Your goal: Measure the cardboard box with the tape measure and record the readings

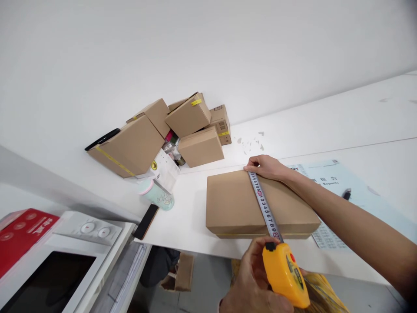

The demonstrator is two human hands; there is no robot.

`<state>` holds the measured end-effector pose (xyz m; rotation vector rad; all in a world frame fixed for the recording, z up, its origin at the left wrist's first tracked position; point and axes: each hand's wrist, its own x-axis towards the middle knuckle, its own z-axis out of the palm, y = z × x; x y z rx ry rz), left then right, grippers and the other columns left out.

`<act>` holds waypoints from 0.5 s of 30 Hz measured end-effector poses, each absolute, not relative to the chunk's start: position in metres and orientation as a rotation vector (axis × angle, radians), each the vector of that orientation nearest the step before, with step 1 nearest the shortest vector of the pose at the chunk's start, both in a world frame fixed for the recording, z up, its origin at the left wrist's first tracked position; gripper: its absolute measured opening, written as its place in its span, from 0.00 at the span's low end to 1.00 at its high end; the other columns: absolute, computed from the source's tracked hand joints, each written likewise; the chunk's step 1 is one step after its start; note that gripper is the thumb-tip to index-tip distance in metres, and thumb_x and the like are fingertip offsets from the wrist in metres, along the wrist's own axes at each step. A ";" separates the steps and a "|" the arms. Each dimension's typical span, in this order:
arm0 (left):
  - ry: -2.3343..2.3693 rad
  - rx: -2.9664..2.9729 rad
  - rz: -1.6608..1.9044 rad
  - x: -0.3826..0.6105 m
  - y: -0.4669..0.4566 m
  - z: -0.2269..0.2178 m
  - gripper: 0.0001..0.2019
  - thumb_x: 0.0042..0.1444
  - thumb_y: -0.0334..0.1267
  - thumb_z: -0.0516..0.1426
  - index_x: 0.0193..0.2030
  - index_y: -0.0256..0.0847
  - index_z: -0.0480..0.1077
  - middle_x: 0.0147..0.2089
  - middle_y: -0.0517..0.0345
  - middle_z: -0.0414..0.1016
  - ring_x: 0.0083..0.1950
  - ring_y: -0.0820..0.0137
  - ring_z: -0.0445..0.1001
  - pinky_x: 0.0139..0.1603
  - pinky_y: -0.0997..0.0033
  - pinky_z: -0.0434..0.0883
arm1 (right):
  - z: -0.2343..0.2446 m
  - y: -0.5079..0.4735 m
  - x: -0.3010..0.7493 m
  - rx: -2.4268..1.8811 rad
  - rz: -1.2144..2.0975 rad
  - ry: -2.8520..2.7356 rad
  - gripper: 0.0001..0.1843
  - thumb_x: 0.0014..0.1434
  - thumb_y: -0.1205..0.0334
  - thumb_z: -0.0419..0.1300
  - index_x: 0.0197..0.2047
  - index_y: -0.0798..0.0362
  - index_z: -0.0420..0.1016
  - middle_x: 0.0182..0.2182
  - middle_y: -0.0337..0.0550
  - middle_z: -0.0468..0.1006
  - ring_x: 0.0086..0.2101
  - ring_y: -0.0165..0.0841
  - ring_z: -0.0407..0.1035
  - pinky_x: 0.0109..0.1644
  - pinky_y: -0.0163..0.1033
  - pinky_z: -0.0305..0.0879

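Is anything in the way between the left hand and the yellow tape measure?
Nothing visible is: the left hand holds the yellow tape measure directly, and its blade stretches across the box to the right hand.

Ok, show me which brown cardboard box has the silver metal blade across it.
The long brown cardboard box at the front of the white table, apart from the piled brown cardboard boxes; only this one bears the silver metal blade.
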<state>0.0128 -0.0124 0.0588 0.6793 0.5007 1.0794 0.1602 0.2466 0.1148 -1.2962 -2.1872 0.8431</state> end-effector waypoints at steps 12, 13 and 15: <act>0.766 0.724 1.263 -0.008 -0.020 0.069 0.45 0.21 0.45 0.80 0.53 0.46 0.76 0.57 0.47 0.77 0.49 0.51 0.81 0.50 0.55 0.78 | 0.131 0.220 0.171 -1.184 0.833 -1.690 0.19 0.67 0.43 0.52 0.39 0.49 0.74 0.45 0.48 0.81 0.45 0.40 0.73 0.51 0.44 0.67; 0.846 0.722 1.345 -0.018 -0.024 0.068 0.41 0.24 0.47 0.79 0.51 0.46 0.77 0.57 0.46 0.78 0.49 0.51 0.81 0.48 0.56 0.79 | 0.131 0.213 0.178 -1.204 0.822 -1.497 0.18 0.66 0.43 0.55 0.39 0.49 0.74 0.45 0.48 0.82 0.45 0.42 0.74 0.51 0.46 0.69; 1.044 0.718 1.558 -0.042 -0.030 0.065 0.29 0.37 0.50 0.75 0.48 0.47 0.77 0.58 0.46 0.78 0.50 0.51 0.80 0.42 0.60 0.81 | 0.122 0.193 0.196 -1.270 0.821 -1.204 0.16 0.62 0.43 0.59 0.40 0.47 0.76 0.42 0.48 0.82 0.44 0.45 0.76 0.50 0.51 0.72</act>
